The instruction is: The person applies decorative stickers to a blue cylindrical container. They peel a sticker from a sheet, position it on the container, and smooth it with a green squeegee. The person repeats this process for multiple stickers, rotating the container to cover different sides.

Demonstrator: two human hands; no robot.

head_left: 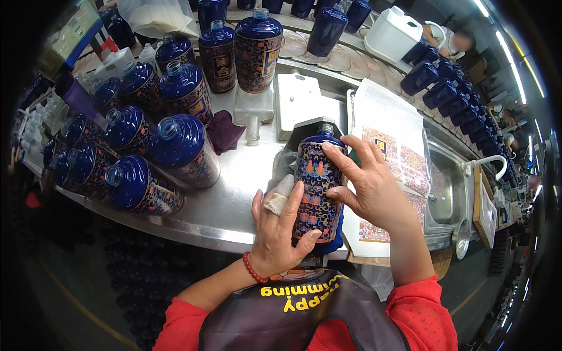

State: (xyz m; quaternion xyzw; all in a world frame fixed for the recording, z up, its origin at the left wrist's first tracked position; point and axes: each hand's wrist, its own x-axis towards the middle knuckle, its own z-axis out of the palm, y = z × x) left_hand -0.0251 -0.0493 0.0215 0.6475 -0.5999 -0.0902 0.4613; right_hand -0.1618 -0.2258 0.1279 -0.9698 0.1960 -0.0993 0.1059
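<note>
A dark blue glass bottle (317, 193) with a colourful floral wrap lies in front of me, its clear neck pointing away. My left hand (278, 231) grips its left side and lower end, the thumb near the base. One left finger wears a whitish cover (277, 200), and a red bead bracelet (254, 269) circles that wrist. From the right, my right hand (370, 184) presses on the wrap near the shoulder, with fingertips and thumb against the bottle. Blue cloth (336, 241) shows under its lower right edge. What supports the bottle is mostly hidden.
Several decorated blue bottles (186, 149) crowd the metal bench on the left, near a dark purple cloth (225, 132). Printed floral sheets (395, 155) lie at right, before a sink (448, 193). Plain blue bottles (328, 32) and a white jug (392, 34) stand behind. Another person (448, 41) is far right.
</note>
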